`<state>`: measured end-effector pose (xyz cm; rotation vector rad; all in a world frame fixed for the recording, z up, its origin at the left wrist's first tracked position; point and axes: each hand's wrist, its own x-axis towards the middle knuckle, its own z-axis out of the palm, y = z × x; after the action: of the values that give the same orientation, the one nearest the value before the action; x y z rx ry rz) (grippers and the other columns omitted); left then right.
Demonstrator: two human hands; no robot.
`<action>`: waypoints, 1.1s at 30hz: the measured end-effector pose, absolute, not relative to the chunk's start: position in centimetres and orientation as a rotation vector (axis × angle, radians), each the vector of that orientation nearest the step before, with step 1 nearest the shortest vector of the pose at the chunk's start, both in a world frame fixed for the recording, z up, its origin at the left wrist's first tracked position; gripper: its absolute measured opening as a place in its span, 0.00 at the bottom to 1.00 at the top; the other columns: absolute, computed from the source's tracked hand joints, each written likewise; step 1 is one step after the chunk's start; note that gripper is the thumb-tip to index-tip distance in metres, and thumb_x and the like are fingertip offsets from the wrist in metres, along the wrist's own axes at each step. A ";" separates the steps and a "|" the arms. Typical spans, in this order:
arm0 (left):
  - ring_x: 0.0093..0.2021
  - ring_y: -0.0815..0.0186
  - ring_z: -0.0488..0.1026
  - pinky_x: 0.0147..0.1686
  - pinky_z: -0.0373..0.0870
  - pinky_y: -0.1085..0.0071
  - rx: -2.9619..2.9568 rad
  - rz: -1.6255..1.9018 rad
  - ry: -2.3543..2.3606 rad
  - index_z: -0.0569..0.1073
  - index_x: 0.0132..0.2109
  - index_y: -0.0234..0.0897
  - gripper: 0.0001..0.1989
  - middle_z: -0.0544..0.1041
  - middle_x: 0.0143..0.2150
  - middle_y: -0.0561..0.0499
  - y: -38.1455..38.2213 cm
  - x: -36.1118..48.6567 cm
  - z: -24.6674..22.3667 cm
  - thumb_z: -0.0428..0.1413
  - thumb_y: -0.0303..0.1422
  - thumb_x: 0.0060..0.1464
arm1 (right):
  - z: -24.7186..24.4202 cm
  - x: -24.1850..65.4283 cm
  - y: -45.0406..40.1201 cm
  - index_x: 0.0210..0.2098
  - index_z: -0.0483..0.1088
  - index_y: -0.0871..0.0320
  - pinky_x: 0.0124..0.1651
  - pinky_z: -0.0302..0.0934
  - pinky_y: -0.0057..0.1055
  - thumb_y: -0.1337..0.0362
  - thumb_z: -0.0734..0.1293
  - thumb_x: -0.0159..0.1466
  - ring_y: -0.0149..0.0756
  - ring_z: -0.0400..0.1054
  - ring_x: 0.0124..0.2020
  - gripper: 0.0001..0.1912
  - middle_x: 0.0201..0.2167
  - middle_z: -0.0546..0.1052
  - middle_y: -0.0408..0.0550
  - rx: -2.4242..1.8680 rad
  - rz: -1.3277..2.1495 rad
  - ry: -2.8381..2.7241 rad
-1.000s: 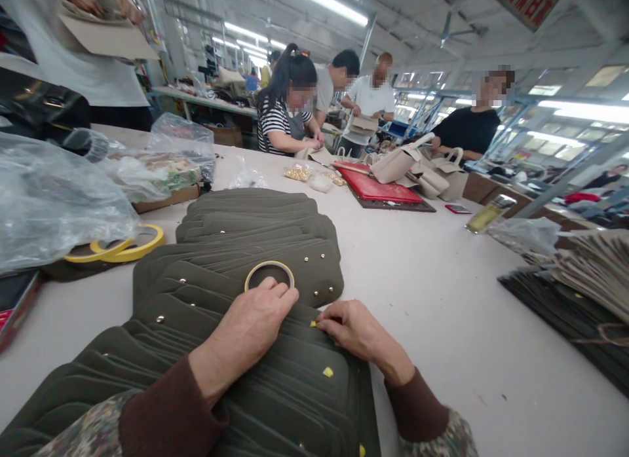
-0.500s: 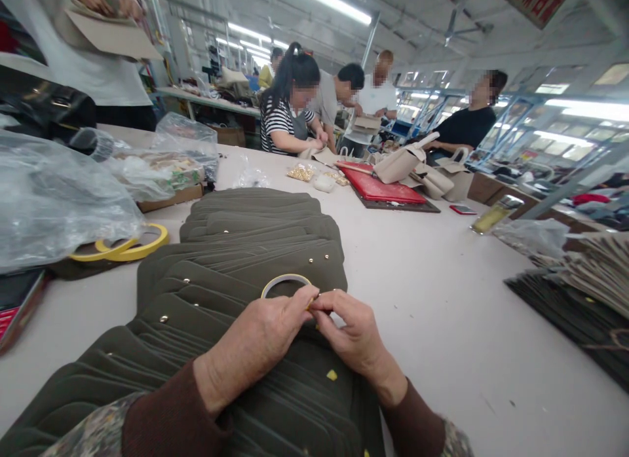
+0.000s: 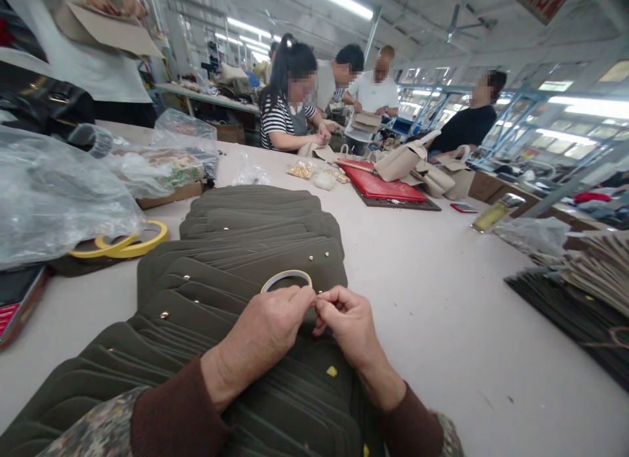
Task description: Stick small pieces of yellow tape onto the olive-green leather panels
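My left hand point(image 3: 265, 323) is closed on a thin roll of yellow tape point(image 3: 289, 273), whose ring stands up behind the fingers. Its thumb and fingertips meet those of my right hand point(image 3: 351, 326), which is closed in a pinch; whatever lies between the right fingertips is too small to make out. Both hands are over a spread of overlapping dark olive flat pieces point(image 3: 236, 267), several with small gold-coloured studs point(image 3: 164, 315). A yellow scrap point(image 3: 332, 372) lies on the pieces below my right hand.
More yellow tape rolls point(image 3: 142, 243) lie at left beside a clear plastic bag point(image 3: 59, 195). Across the table point(image 3: 432, 300) are a red pad point(image 3: 386, 184), beige bags and a glass bottle point(image 3: 496, 213). Stacked pieces point(image 3: 565, 306) stand at right. Several people work beyond.
Both hands stay together at nearly the same place. My right fingers have curled in more, and the yellow bit between the fingertips no longer shows.
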<state>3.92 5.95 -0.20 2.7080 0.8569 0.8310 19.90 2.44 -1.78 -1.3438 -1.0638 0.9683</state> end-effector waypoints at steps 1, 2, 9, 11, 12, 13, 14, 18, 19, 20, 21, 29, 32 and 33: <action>0.28 0.69 0.68 0.30 0.64 0.73 2.700 0.861 0.851 0.65 0.35 0.38 0.10 0.70 0.28 0.55 5.8 4.0 -0.2 0.43 0.26 0.64 | -2.0 20.2 2.8 0.24 0.70 0.60 0.18 0.62 0.23 0.63 0.69 0.53 0.27 0.64 0.13 0.07 0.13 0.70 0.39 -1.344 1.039 -0.948; 0.29 0.69 0.69 0.30 0.64 0.73 2.700 0.874 0.855 0.65 0.35 0.38 0.10 0.70 0.28 0.55 5.8 4.0 -0.2 0.43 0.26 0.64 | -2.3 20.7 3.1 0.23 0.70 0.60 0.17 0.63 0.23 0.62 0.70 0.51 0.27 0.64 0.13 0.08 0.13 0.70 0.38 -1.353 1.080 -0.856; 0.39 0.61 0.70 0.35 0.69 0.67 2.837 0.382 1.131 0.67 0.39 0.39 0.07 0.74 0.38 0.50 6.2 4.2 0.5 0.48 0.24 0.61 | -3.9 23.7 4.0 0.29 0.75 0.63 0.24 0.69 0.27 0.55 0.73 0.52 0.31 0.70 0.19 0.15 0.19 0.75 0.44 -1.442 1.007 -1.065; 0.40 0.60 0.70 0.37 0.70 0.66 2.822 0.312 1.146 0.68 0.39 0.39 0.07 0.74 0.39 0.51 6.3 4.3 0.5 0.48 0.24 0.60 | -4.2 23.8 3.9 0.30 0.75 0.62 0.26 0.70 0.28 0.55 0.71 0.55 0.32 0.71 0.20 0.15 0.20 0.76 0.45 -1.479 0.945 -1.178; 0.40 0.60 0.70 0.37 0.70 0.66 2.813 0.300 1.149 0.68 0.40 0.39 0.06 0.74 0.39 0.51 6.4 4.4 0.4 0.48 0.24 0.60 | -4.4 23.7 3.8 0.30 0.75 0.62 0.27 0.70 0.28 0.55 0.70 0.57 0.33 0.72 0.21 0.14 0.20 0.76 0.46 -1.501 0.908 -1.231; 0.40 0.60 0.70 0.37 0.70 0.66 2.806 0.297 1.153 0.68 0.40 0.39 0.06 0.74 0.39 0.51 6.4 4.4 0.3 0.48 0.24 0.60 | -4.4 23.6 3.8 0.31 0.75 0.61 0.27 0.69 0.28 0.56 0.69 0.58 0.33 0.72 0.21 0.13 0.21 0.77 0.46 -1.522 0.862 -1.287; 0.40 0.60 0.70 0.37 0.70 0.66 2.803 0.298 1.157 0.68 0.41 0.39 0.07 0.73 0.39 0.51 6.4 4.4 0.2 0.48 0.24 0.60 | -4.5 23.5 3.8 0.31 0.76 0.61 0.27 0.69 0.28 0.57 0.68 0.59 0.34 0.72 0.22 0.12 0.22 0.77 0.46 -1.538 0.805 -1.349; 0.40 0.61 0.70 0.37 0.70 0.66 2.800 0.298 1.168 0.67 0.40 0.39 0.07 0.73 0.38 0.51 6.4 4.4 0.0 0.47 0.24 0.61 | -4.2 22.9 3.8 0.30 0.76 0.59 0.30 0.66 0.28 0.64 0.65 0.60 0.34 0.72 0.24 0.08 0.23 0.78 0.45 -1.547 0.489 -1.620; 0.39 0.61 0.70 0.37 0.70 0.67 2.801 0.293 1.164 0.67 0.40 0.39 0.07 0.73 0.38 0.51 6.4 4.4 0.0 0.47 0.24 0.61 | -4.1 22.8 3.9 0.29 0.76 0.59 0.30 0.65 0.28 0.65 0.65 0.60 0.34 0.72 0.24 0.08 0.24 0.78 0.45 -1.540 0.419 -1.666; 0.39 0.61 0.70 0.37 0.70 0.67 2.802 0.285 1.162 0.67 0.40 0.39 0.07 0.73 0.38 0.51 6.3 4.4 0.1 0.47 0.24 0.60 | -4.1 22.6 3.9 0.28 0.76 0.58 0.31 0.65 0.28 0.66 0.64 0.60 0.34 0.72 0.24 0.08 0.24 0.78 0.46 -1.537 0.366 -1.696; 0.39 0.61 0.70 0.37 0.70 0.67 2.803 0.278 1.163 0.67 0.40 0.39 0.07 0.73 0.38 0.51 6.3 4.4 0.1 0.47 0.24 0.60 | -4.0 22.5 3.9 0.28 0.75 0.58 0.31 0.65 0.28 0.66 0.64 0.60 0.34 0.72 0.25 0.08 0.24 0.78 0.46 -1.539 0.328 -1.712; 0.39 0.61 0.70 0.36 0.70 0.66 2.798 0.223 1.210 0.68 0.40 0.39 0.08 0.72 0.38 0.49 6.3 4.5 0.3 0.46 0.24 0.60 | -4.6 22.4 4.3 0.36 0.72 0.58 0.32 0.67 0.31 0.64 0.66 0.59 0.36 0.73 0.24 0.07 0.24 0.79 0.45 -1.656 0.470 -1.522; 0.39 0.62 0.70 0.36 0.70 0.68 2.779 0.210 1.220 0.68 0.41 0.39 0.08 0.73 0.38 0.49 6.4 4.5 0.5 0.47 0.24 0.60 | -4.8 23.1 4.0 0.44 0.66 0.59 0.27 0.69 0.31 0.60 0.66 0.60 0.36 0.73 0.22 0.14 0.22 0.77 0.43 -1.622 0.710 -1.322; 0.39 0.62 0.70 0.36 0.70 0.69 2.771 0.198 1.222 0.68 0.40 0.39 0.08 0.73 0.38 0.50 6.4 4.5 0.6 0.47 0.24 0.60 | -4.8 23.3 3.7 0.44 0.66 0.59 0.26 0.69 0.30 0.59 0.66 0.60 0.36 0.73 0.22 0.14 0.22 0.77 0.43 -1.596 0.757 -1.272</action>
<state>4.50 6.42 0.58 2.7713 1.2216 0.1985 23.27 3.72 -4.82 -1.5964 -1.2721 0.7572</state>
